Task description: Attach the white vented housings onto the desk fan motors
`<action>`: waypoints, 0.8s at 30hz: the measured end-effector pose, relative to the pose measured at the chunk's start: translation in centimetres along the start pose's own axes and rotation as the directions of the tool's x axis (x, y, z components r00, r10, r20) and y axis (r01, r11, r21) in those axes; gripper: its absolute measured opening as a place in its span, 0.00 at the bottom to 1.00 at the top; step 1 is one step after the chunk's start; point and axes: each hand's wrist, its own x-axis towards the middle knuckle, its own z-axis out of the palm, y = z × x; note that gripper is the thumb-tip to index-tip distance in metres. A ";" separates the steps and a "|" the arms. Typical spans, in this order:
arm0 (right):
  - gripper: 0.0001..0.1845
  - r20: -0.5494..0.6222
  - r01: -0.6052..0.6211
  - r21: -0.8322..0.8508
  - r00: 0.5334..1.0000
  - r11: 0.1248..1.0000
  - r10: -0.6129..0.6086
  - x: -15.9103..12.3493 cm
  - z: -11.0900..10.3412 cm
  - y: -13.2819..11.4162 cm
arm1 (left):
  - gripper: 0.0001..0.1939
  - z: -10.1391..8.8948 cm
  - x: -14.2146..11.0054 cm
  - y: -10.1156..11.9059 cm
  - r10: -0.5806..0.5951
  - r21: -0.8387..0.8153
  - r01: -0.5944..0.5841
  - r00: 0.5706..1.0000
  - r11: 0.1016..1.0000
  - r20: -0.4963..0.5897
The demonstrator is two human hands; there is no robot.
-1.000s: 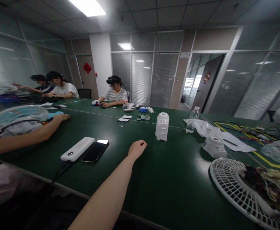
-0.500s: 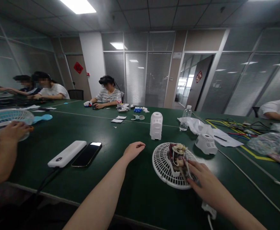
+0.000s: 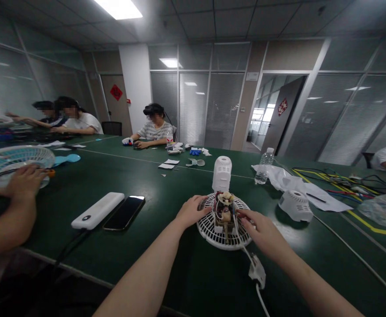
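Note:
A white round fan grille (image 3: 212, 231) lies flat on the green table (image 3: 166, 185) in front of me. A bare motor with windings and wires (image 3: 224, 212) stands on its middle. My left hand (image 3: 190, 212) curls its fingers over the grille's left rim. My right hand (image 3: 262, 230) grips the right side, fingertips close to the motor. A white cord with a small plug block (image 3: 256, 270) trails from the grille toward me, under my right forearm.
A white fan housing (image 3: 222, 174) stands just behind the grille, another (image 3: 295, 205) to the right, near a water bottle (image 3: 261, 171), papers and cables (image 3: 341, 180). A power bank (image 3: 97, 210) and phone (image 3: 124, 212) lie left. A co-worker's hand (image 3: 23, 181) rests on another grille (image 3: 14, 156).
My right hand came into view and brought the grille with the motor from the right to the middle. My left hand moved from the bare table onto the grille's left rim.

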 end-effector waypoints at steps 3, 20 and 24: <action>0.15 -0.146 -0.042 0.050 0.988 0.998 0.049 4.1 0.1 2.0 | 0.29 -0.1 -0.1 0.3 0.044 -0.031 -0.044 0.999 0.999 0.012; 0.44 -0.370 -0.328 0.007 0.877 0.945 0.307 19.9 5.5 0.7 | 0.25 -0.7 -0.2 0.9 0.181 -0.019 -0.181 0.984 0.983 0.002; 0.38 -0.365 -0.362 0.000 0.868 0.932 0.337 19.8 5.3 0.5 | 0.25 -0.9 -0.3 0.9 0.180 -0.022 -0.179 0.984 0.984 0.009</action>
